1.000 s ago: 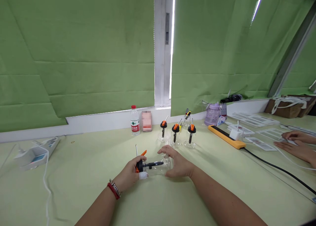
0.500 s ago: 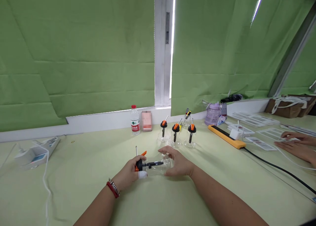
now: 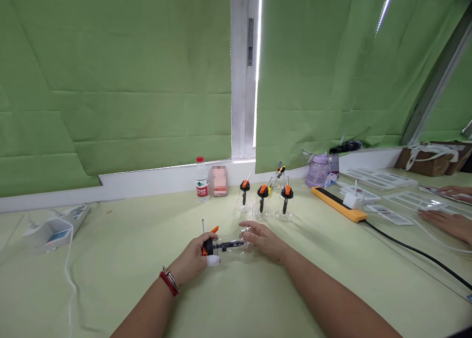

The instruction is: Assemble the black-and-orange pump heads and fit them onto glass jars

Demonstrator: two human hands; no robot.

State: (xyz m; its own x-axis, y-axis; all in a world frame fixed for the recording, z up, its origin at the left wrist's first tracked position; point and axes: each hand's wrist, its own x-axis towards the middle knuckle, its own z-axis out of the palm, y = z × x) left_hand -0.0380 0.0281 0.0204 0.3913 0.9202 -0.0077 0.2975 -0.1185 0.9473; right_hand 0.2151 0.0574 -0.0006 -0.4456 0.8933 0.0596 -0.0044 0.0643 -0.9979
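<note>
Clear vessel (image 3: 233, 248) held sideways over table (image 3: 236, 303).
Left hand (image 3: 193, 254) clasps the black-and-orange cap (image 3: 209, 248); right hand (image 3: 266, 242) curves at the other end, whether gripping cannot be told. Three capped vessels (image 3: 261, 205) stand upright beyond.

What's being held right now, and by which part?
A clear bottle, turned on its side: the left grip has it by the black-and-orange cap. The right grip is at the wide end; whether it holds firmly can't be told.
</note>
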